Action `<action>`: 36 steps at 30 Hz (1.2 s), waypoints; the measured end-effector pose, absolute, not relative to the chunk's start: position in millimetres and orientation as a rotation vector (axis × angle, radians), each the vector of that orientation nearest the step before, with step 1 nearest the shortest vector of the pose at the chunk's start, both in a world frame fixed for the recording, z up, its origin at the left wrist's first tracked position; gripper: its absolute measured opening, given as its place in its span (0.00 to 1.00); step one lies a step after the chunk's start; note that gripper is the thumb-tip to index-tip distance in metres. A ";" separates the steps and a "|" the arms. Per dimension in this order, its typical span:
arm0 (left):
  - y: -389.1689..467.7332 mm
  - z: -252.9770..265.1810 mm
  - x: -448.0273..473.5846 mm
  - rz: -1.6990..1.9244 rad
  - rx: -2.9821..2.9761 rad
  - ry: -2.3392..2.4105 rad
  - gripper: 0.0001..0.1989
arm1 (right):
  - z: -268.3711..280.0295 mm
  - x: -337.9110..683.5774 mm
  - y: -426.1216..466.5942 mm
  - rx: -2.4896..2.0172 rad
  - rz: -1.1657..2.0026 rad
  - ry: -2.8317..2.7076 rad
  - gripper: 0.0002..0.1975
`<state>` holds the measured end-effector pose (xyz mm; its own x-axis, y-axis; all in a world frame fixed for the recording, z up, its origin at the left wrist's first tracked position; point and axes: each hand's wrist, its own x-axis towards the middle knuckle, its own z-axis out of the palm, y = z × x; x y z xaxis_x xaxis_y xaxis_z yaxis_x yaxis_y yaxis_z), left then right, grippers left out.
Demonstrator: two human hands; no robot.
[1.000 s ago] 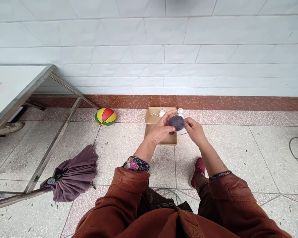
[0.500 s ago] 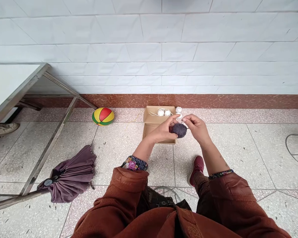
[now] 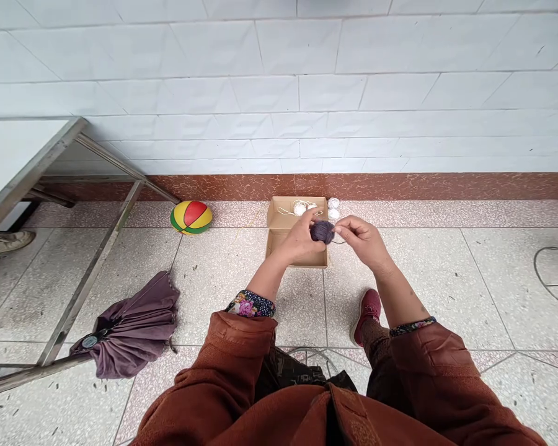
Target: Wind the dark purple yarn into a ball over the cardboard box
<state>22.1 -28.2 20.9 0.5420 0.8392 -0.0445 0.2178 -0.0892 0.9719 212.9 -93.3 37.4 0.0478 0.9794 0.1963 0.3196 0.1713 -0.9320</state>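
Note:
A dark purple-grey ball of yarn (image 3: 322,232) is held by my left hand (image 3: 302,238), thumb below and fingers above it. At the ball's right side my right hand (image 3: 363,243) pinches a dark strand between thumb and fingertips. A bit of loose strand shows beneath the right fingers. Under and behind the hands lies an open cardboard box (image 3: 279,248) on the floor. White yarn balls (image 3: 299,209) with loose ends rest in its raised far part, partly hidden by my left fingers. More white balls (image 3: 333,203) lie just right of the box.
A red, yellow and green ball (image 3: 191,217) sits by the wall to the left. A folded purple umbrella (image 3: 134,328) lies beside the metal-framed table (image 3: 97,260). A shoe (image 3: 7,243) shows under the table. A dark wire loop (image 3: 539,266) is on the floor at the right.
The yarn ball and my left hand have shifted slightly left. My right fingers have moved a little left and down, from above the ball to its right side.

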 end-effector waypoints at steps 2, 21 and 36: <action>-32.5 24.3 22.3 0.580 1.567 0.748 0.47 | 32.0 219.7 -89.2 -1.419 0.741 -1.377 0.13; -33.7 21.4 21.5 0.553 1.562 0.777 0.48 | 29.8 221.7 -88.7 -1.400 0.763 -1.384 0.12; -20.6 14.2 24.1 0.892 1.302 1.014 0.43 | 30.7 202.8 -97.7 -1.265 1.012 -1.632 0.11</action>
<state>24.1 -20.6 14.2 0.3262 0.9414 -0.0862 0.0343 0.0793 0.9963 202.8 -97.7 30.7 -0.1619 0.9787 0.1260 0.3217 0.1731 -0.9309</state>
